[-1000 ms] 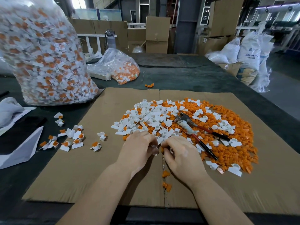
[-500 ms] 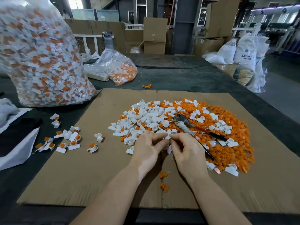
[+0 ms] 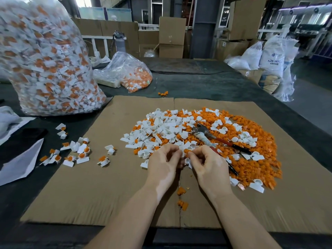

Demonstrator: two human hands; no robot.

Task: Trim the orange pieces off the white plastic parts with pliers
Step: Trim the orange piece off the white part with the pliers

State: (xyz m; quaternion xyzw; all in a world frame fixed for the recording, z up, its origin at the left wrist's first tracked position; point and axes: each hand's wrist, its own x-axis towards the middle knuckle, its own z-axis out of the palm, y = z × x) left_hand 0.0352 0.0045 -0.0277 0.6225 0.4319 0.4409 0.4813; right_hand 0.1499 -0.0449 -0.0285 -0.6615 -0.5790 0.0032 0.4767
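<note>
My left hand [image 3: 164,163] and right hand [image 3: 208,165] meet over the near edge of the pile [image 3: 206,139], fingers curled in tight. Between their fingertips I pinch one white part [image 3: 182,150] with its orange piece [image 3: 188,151] still on; the left fingers grip the white side, the right ones the orange side. The pliers [image 3: 213,139] lie untouched on the pile, just beyond my right hand, jaws pointing toward the far edge of the surface and the dark handles running out to the right. The pile of loose white and orange bits sits on a cardboard sheet [image 3: 89,186] spread over the dark surface [image 3: 197,83]. A few orange scraps [image 3: 181,197] lie on the cardboard between my wrists. Toward the left edge, a scatter of untrimmed parts [image 3: 75,151] straddles the cardboard's rim. At the far left corner stands a big clear bag [image 3: 45,69] stuffed with more, and a smaller bag [image 3: 129,74] slumps beside it toward the far edge.
</note>
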